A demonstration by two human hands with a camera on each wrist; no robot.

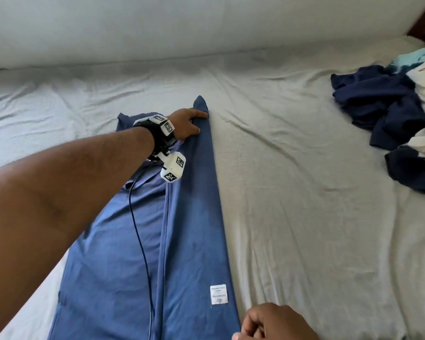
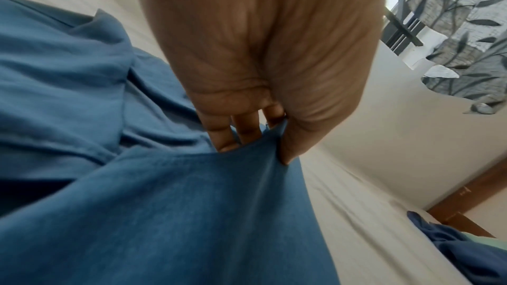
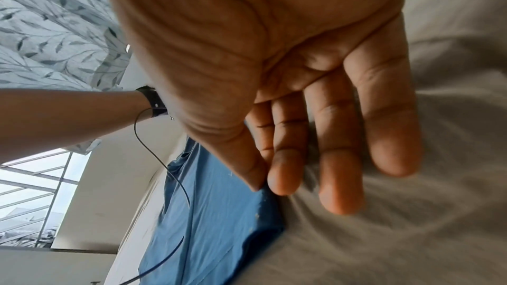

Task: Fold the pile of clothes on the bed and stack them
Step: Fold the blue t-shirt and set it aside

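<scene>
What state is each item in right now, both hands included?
Blue cotton shirt: flat on bed, right side folded inward.
Left hand: grip pinching the shirt's far end.
Right hand: at the shirt's near corner; grip unclear.
Dark navy clothes pile: crumpled, unfolded.

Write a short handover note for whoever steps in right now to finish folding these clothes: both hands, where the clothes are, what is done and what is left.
Left hand: at the far end of the blue shirt, pinching its fabric between thumb and fingers.
Right hand: near end, beside the shirt's corner, fingers relaxed, holding nothing.
The shirt lies lengthwise on the bed sheet, its right side already folded in over the middle.
The pile of unfolded clothes sits at the right of the bed.
Left: finish folding this shirt, then fold the pile and stack everything. No stack is visible yet.
</scene>
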